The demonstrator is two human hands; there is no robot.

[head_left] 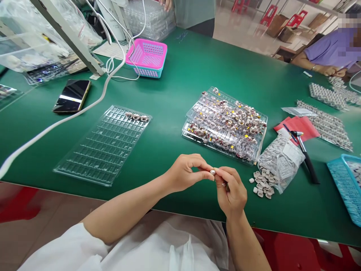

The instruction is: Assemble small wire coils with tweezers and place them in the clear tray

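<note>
Over the table's near edge, my left hand and my right hand meet, thumb and forefinger of each pinching a small shiny whitish rounded part. A second small glinting bit shows among the fingers of my right hand; what it belongs to is hidden. Beyond the hands lies a stack of clear trays filled with small rounded pieces with wires and yellow tabs. On the left, a clear compartment tray carries three small rounded pieces in its far row.
Right of my hands are loose whitish shells, a plastic bag of them, a black-handled tool and a blue basket. A phone, white cable and pink basket lie left. Another person works at far right.
</note>
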